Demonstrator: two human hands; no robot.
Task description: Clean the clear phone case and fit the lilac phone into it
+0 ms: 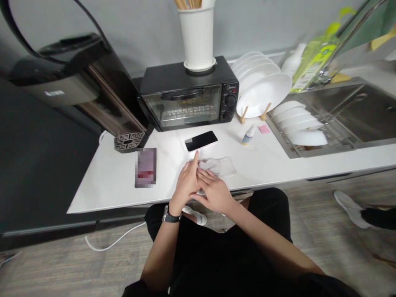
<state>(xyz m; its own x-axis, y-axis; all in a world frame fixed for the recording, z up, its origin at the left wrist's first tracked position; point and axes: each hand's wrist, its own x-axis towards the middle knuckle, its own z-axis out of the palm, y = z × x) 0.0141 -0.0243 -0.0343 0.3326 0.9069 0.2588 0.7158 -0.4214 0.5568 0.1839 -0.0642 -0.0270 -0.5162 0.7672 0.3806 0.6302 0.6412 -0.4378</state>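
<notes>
My left hand [186, 180], with a watch [171, 215] on its wrist, is at the counter's front edge with one finger stretched out toward the phone. My right hand [216, 190] overlaps it, its fingers laid out straight against the left and its thumb spread. Part of the left hand's fingers is hidden behind the right. Just beyond the fingertips lies a thin see-through piece [227, 166], perhaps a clear phone case, with something whitish and crumpled [208, 164] at its left end. A black-screened phone [201, 141] rests flat behind the hands.
A blurred purple packet [146, 168] lies left, before a drink machine [128, 141]. Behind stand a toaster oven [188, 97] and racked plates [262, 97]. To the right are a small bottle [248, 135], a pink pad [264, 129] and a sink [359, 136] with bowls.
</notes>
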